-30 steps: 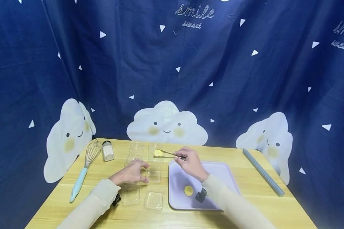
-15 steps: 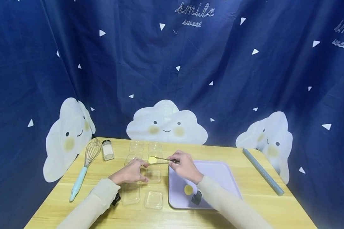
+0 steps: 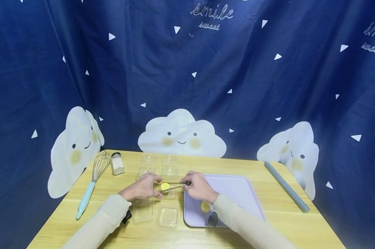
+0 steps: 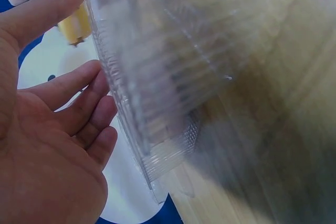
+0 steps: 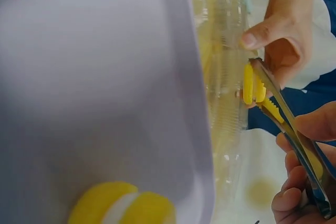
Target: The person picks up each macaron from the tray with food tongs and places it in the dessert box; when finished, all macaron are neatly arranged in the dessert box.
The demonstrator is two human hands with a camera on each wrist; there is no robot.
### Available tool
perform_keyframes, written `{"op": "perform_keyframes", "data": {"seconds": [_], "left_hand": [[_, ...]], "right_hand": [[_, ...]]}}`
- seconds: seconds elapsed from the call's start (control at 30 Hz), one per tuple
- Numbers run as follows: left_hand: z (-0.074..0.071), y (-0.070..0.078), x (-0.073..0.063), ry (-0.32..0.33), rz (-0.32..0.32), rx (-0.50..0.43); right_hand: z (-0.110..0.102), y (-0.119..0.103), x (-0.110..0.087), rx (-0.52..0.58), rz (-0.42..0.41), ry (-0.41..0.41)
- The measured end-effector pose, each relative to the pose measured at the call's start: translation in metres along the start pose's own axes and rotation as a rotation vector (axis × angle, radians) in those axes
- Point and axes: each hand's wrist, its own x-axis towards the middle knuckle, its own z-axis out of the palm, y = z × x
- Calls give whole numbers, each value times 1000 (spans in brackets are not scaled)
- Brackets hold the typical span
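My right hand (image 3: pixel 199 186) grips metal tongs (image 5: pixel 296 140), whose tips pinch a yellow macaron (image 5: pixel 254 83) with a pale filling. The macaron overlaps one of the clear plastic boxes (image 4: pixel 173 145) in the head view, just right of my left fingertips. My left hand (image 3: pixel 143 187) reaches around the left side of that box, thumb and fingers spread, with fingertips at its rim. Another yellow macaron (image 5: pixel 123 203) with a white middle lies on the lilac tray (image 3: pixel 234 193), partly behind my right wrist in the head view.
Several more clear boxes (image 3: pixel 168 218) stand in two columns left of the tray. A whisk (image 3: pixel 94 180) with a light blue handle and a black-lidded jar (image 3: pixel 117 164) are at the left. A grey-blue rod (image 3: pixel 286 187) lies at the right. A dark curtain (image 3: pixel 187 69) hangs behind the table.
My right hand has brought the tongs and macaron nearer and slightly left, from over a farther box to beside my left fingertips. My left hand has stayed in place.
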Motion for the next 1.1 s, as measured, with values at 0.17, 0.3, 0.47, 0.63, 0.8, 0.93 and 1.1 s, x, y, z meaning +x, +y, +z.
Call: {"op": "perform_keyframes", "data": {"seconds": [0.17,0.3,0.47,0.63,0.8,0.93,1.1], "left_hand": [[-1,0,1,-4,7,4],[-2,0,1,-5,10,7],[-2,1,1,-3,10,17],[-2,3,1,-3,-4,9],[-2,4,0,-6,-10,2],[-2,4,0,-2,-10,2],[-2,5,0,-1,-10,6]], "right_hand": [[5,3,0,-47,-13,1],[8,4,1,-70,-3,-4],[9,4,2,-77,13,-27],[9,4,3,-83,11,-31],[10,6,2,-97,-11,-36],[11,8,2,-106,-24,-44],[10,8,3,-109,-20,-56]]}}
